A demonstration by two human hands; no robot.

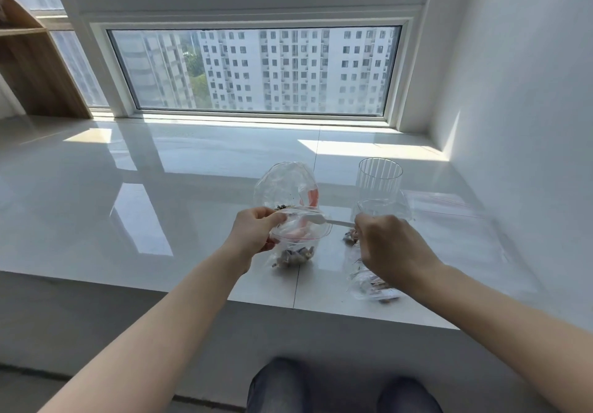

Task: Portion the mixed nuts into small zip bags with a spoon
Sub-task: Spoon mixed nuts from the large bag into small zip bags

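The left hand (256, 231) is pinching a small zip bag (296, 245) open on the counter (128, 220) so the right hand (390, 247), gripping a white spoon (324, 219), is tipping nuts in, apparently from the larger bag (285, 186) just beyond.

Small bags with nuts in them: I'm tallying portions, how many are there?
2, perhaps more: one small bag held open by the left hand; another bag lying under the right hand, which partly hides that area.
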